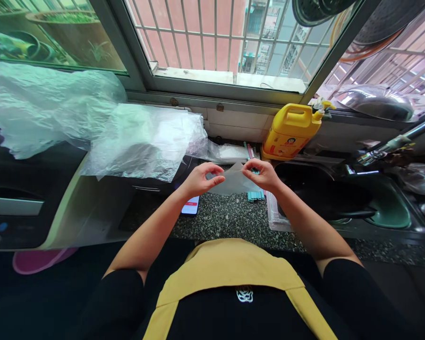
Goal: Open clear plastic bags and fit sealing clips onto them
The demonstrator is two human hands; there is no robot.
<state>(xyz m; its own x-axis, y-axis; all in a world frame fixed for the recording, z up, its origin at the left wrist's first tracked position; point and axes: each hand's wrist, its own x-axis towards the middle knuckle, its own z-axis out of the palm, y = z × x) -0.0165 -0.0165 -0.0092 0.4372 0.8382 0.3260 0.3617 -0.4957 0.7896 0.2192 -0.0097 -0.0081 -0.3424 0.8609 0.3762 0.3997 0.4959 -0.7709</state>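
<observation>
A small translucent plastic bag [230, 183] is stretched between my two hands above the speckled counter [219, 219]. My left hand [202, 179] is curled round the bag's left edge, with a small gap showing between thumb and forefinger. At the bag's upper right, my right hand [262, 174] pinches it between thumb and fingertips. Thin blue-green sticks [256, 195] lie on the counter just below my right hand. Behind the hands sits a clear packet of white material [233, 152], its contents unclear. A lit phone [190, 206] lies beneath my left wrist.
A yellow jug [288, 132] with a pump stands by the window wall. On the right, a black pan [322, 193] sits in the sink [393, 203] under a tap [378, 153]. Large plastic sheeting [145, 137] covers things at left, beside a black appliance [17, 189].
</observation>
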